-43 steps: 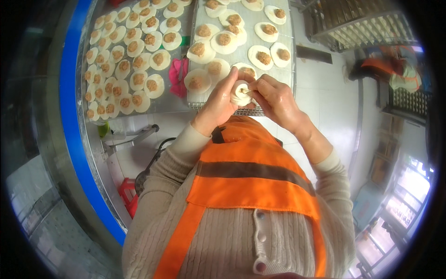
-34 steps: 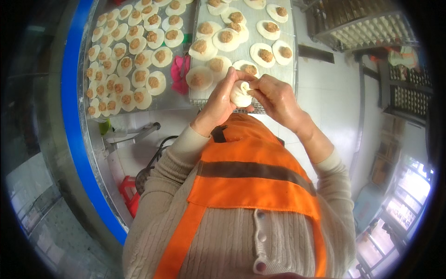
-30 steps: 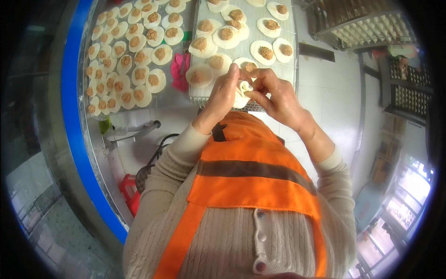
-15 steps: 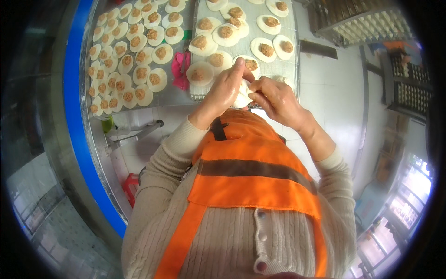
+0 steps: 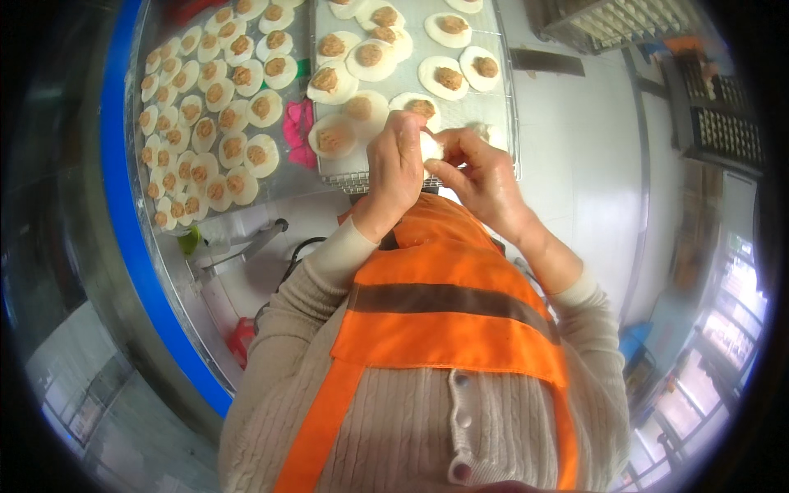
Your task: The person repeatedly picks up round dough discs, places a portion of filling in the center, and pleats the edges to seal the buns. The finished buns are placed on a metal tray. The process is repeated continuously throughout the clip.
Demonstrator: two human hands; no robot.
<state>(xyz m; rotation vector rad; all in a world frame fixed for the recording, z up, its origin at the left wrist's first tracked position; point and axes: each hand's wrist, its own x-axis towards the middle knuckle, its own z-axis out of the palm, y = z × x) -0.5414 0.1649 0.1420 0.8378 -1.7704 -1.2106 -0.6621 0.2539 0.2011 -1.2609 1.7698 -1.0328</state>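
Observation:
My left hand [image 5: 396,164] is closed around a white dough bun [image 5: 430,147], which it mostly hides. From the other side, the bent fingers of my right hand [image 5: 486,174] pinch the dough edge. Both hands hover over the near edge of a wire-rimmed tray [image 5: 505,107]. On that tray lie several round dough wrappers with brown filling, among them one wrapper [image 5: 418,107] just beyond my fingers. Right of it sits a pale, gathered piece of dough [image 5: 491,134], partly covered by my right hand.
At left, a metal table [image 5: 275,177] with a blue edge [image 5: 123,177] carries rows of filled wrappers [image 5: 218,92]. A pink cloth [image 5: 297,131] lies beside the tray. Racks of pale dough pieces [image 5: 629,37] stand at far right. A red stool [image 5: 241,338] is below the table.
The tray and table have shifted left in view. My left thumb, raised before, is now drawn in at the dough, and both hands remain together on the bun.

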